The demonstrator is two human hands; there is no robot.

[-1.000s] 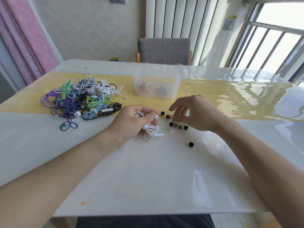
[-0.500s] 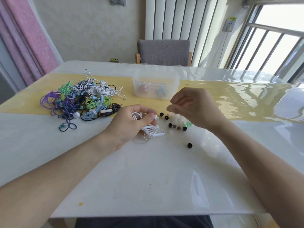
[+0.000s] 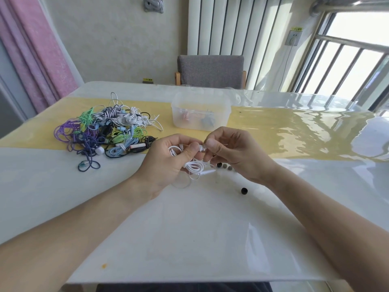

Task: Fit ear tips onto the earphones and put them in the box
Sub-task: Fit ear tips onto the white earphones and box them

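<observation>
We find two small signs, and neither can be read in full. At about twelve o'clock from the hands, a small yellow sticker [image 3: 147,80] stands on the wall just behind the far edge of the table [image 3: 63,186]; its dark characters are too small to make out. At about two o'clock, a yellow-green label [image 3: 296,29] sits above the wall socket [image 3: 292,38], its print also too blurred for us to read.
</observation>
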